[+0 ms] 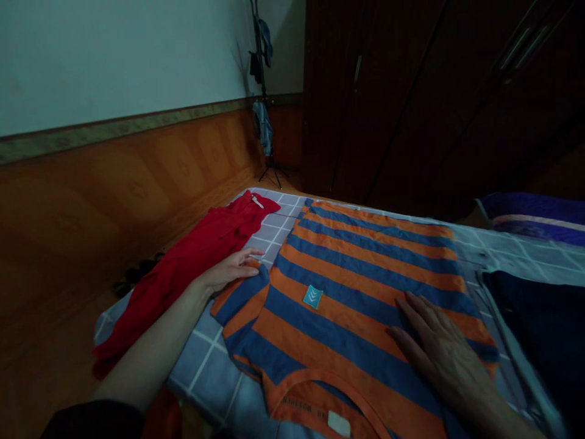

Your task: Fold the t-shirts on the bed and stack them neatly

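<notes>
We find red clothing (196, 268) along the checked sheet's (201, 356) left edge. The left hand (233, 268) touches a sleeve (242, 299); we cannot tell its grip. The orange-and-blue striped T-shirt (356, 292) lies spread there, lightly creased. The right hand (436, 344) rests flat on it; a narrow strip precedes dark cloth (543, 329).

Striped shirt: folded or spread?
Spread: the striped shirt lies flat, one sleeve, chest patch and collar showing. Other sleeve: cannot tell.

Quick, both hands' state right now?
Left hand: on the striped sleeve; grip can't be told.
Right hand: open, resting on the striped shirt.
</notes>
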